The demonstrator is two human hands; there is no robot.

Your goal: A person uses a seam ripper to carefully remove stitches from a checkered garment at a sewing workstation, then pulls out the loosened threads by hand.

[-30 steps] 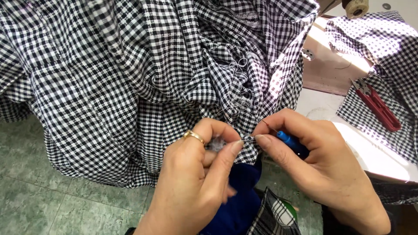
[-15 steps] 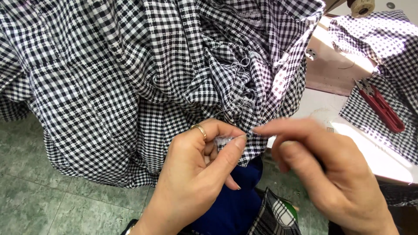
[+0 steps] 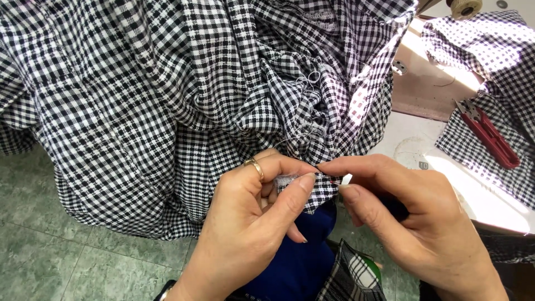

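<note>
A large black-and-white gingham fabric (image 3: pixel 167 100) hangs bunched across most of the view, with loose white threads at its gathered seam (image 3: pixel 309 83). My left hand (image 3: pixel 251 223), with a gold ring on one finger, pinches the fabric's lower edge between thumb and fingers. My right hand (image 3: pixel 407 217) meets it from the right, gripping a small blue-handled tool (image 3: pixel 341 180). Only the tool's thin tip shows, touching the pinched edge. The handle is mostly hidden inside the hand.
Red thread snips (image 3: pixel 487 134) lie on a gingham piece (image 3: pixel 501 61) on the white table (image 3: pixel 473 195) at right. A thread spool (image 3: pixel 465 6) sits at the top right. Green floor tiles (image 3: pixel 44 262) are below left, and dark blue cloth (image 3: pixel 295 262) is under my hands.
My right hand has turned so the blue handle is now hidden in it, and the tool's tip has come to the pinched edge. My left hand keeps its pinch on the fabric.
</note>
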